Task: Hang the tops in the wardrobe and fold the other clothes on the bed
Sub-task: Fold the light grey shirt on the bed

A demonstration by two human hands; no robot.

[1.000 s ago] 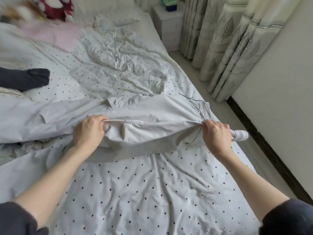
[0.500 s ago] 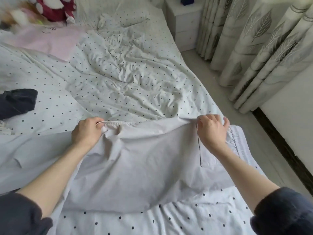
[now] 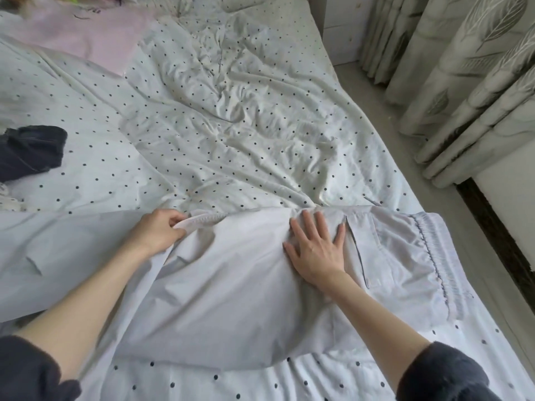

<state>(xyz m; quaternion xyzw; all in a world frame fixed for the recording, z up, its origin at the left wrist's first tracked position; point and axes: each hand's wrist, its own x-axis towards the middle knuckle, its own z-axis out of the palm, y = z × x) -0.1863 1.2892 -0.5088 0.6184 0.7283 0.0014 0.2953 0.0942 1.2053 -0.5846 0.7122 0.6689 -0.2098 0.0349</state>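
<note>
Now the right hand (image 3: 315,253) has let go and presses flat on the grey trousers (image 3: 225,299), the left hand (image 3: 157,234) still pinching their edge, so folding begins.

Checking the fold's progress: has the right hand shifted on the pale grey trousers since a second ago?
Yes. The right hand let go of the pale grey trousers near their elastic waistband and now lies flat, further left of it.
</note>
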